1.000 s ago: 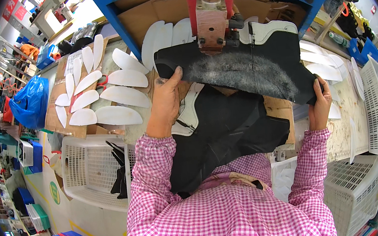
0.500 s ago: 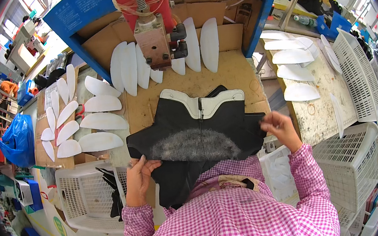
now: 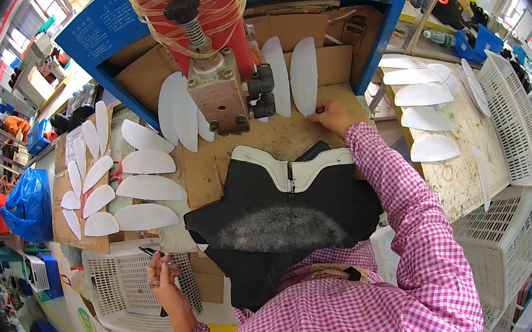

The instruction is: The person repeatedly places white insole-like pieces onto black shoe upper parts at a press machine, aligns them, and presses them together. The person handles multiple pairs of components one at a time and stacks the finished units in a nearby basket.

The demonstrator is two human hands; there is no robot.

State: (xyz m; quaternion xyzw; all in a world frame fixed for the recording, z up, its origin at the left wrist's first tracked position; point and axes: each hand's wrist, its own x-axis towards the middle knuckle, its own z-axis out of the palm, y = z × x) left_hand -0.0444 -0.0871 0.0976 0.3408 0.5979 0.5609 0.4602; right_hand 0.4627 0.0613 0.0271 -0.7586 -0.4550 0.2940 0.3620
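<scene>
My right hand (image 3: 333, 118) reaches across to the machine's bed, its fingers closed at the lower tip of a white half-moon pad (image 3: 304, 76). In front of me lies a black cut piece (image 3: 263, 199) with white trim (image 3: 262, 160) along its top edge and a rough grey half-moon patch (image 3: 276, 230) in its middle. Its lower part hangs over the table edge onto my lap. Neither hand touches it. My left hand (image 3: 166, 282) is over the white basket at lower left, fingers curled together; whatever they hold, if anything, is too small to make out.
A blue machine (image 3: 106, 30) with a red and metal press head (image 3: 219, 99) overhangs the cardboard-covered bed. White half-moon pads (image 3: 150, 189) lie in rows on the left; more pads (image 3: 428, 121) lie on the right-hand table. White baskets (image 3: 105, 282) stand low on both sides.
Both hands have let go of the black piece. My right hand has moved forward to a white pad; my left has dropped left and down over the basket. The view has shifted slightly.
</scene>
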